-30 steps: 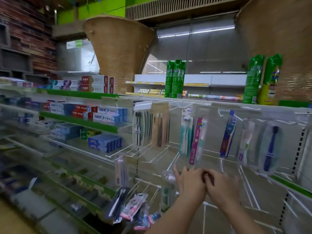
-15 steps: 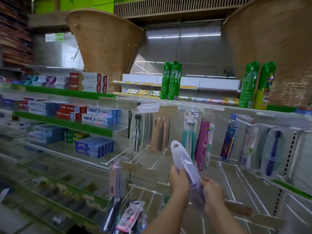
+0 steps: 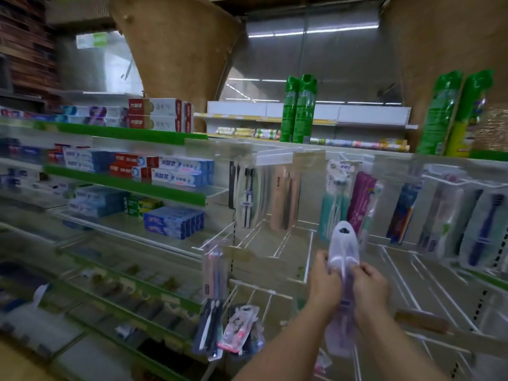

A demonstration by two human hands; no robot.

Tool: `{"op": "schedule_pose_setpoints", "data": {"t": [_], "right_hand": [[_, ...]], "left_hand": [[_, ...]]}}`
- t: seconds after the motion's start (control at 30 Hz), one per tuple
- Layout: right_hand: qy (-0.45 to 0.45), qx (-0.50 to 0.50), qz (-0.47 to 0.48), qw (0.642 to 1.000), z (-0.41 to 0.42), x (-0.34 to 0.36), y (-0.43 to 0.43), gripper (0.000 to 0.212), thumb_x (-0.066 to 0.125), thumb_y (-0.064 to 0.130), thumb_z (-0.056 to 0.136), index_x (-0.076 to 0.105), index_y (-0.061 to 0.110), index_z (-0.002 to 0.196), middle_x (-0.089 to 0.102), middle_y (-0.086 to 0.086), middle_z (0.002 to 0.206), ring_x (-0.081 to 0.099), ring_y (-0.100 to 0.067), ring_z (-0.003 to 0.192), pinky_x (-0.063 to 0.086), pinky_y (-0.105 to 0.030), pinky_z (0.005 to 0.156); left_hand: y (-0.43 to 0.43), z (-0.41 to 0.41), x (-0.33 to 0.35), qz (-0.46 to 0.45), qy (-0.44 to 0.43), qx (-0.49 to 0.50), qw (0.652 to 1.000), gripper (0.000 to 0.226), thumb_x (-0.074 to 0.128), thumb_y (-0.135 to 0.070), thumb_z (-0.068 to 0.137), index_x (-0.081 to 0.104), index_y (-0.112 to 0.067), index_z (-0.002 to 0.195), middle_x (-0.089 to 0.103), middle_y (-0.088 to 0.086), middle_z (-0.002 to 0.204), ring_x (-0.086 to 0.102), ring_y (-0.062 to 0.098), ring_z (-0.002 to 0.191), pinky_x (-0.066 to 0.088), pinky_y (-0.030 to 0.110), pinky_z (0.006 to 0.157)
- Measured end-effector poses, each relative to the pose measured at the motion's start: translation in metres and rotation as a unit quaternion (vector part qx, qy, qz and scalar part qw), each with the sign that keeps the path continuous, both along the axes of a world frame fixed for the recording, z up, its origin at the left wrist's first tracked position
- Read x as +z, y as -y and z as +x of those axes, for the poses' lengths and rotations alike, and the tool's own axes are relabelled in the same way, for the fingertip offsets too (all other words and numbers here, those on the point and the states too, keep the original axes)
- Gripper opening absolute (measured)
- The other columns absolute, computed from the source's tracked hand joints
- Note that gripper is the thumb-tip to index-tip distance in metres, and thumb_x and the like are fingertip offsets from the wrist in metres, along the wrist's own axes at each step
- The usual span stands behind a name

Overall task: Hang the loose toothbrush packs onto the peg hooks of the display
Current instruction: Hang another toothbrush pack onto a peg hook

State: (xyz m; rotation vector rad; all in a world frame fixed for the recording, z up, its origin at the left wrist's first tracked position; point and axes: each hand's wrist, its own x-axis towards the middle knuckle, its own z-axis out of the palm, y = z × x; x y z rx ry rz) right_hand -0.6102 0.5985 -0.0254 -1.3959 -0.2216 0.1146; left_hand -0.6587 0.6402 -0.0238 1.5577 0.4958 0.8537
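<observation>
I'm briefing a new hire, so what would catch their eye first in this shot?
Low in the centre, the left hand and right hand grip a clear toothbrush pack upright. Behind it hanging packs line the top row, and tall green spray cans stand above them.

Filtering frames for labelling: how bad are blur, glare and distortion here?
Head view: motion blur smears the left shelves and right-hand hanging packs; held toothbrush pack soft, hang hole readable; strip lights glare off the back wall; edges bow.
</observation>
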Motion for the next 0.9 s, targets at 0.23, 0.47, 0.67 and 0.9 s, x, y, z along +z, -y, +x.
{"op": "schedule_pose_setpoints", "data": {"t": [0.23,0.47,0.67,0.9], "right_hand": [[0.019,-0.046,-0.064,0.997,-0.007,-0.055,-0.008,0.02,0.055,0.009,0.08,0.052,0.011,0.06,0.054,-0.011,0.064,0.05,-0.027,0.065,0.048,-0.047,0.065],[0.046,0.09,-0.204,0.974,-0.039,-0.103,0.0,0.034,0.047,-0.009,0.082,0.044,0.015,0.059,0.048,-0.003,0.06,0.044,-0.018,0.063,0.034,-0.028,0.054],[-0.01,0.142,-0.259,0.955,-0.053,-0.13,0.015,0.038,0.049,-0.005,0.083,0.041,0.015,0.051,0.045,-0.002,0.052,0.046,-0.019,0.056,0.041,-0.031,0.056],[-0.002,0.167,-0.238,0.957,-0.051,-0.138,0.016,0.032,0.051,0.004,0.089,0.053,0.014,0.059,0.053,-0.005,0.058,0.053,-0.023,0.063,0.044,-0.035,0.062]], "left_hand": [[0.003,-0.009,-0.042,-0.034,-0.037,0.052,0.997,0.015,0.045,-0.024,0.09,0.047,-0.026,0.075,0.055,-0.002,0.077,0.051,0.015,0.07,0.046,0.034,0.067],[-0.013,-0.038,-0.078,-0.066,-0.044,0.164,0.983,0.029,0.045,-0.003,0.088,0.046,-0.016,0.062,0.047,-0.003,0.061,0.045,0.018,0.063,0.036,0.022,0.053],[-0.001,-0.062,-0.112,-0.089,-0.12,0.143,0.978,0.034,0.044,0.001,0.086,0.045,-0.018,0.059,0.046,-0.002,0.061,0.04,0.01,0.058,0.031,0.021,0.05],[0.001,-0.073,-0.11,-0.101,-0.113,0.142,0.978,0.038,0.044,0.0,0.087,0.042,-0.019,0.054,0.042,-0.005,0.055,0.038,0.01,0.055,0.028,0.021,0.05]]}}
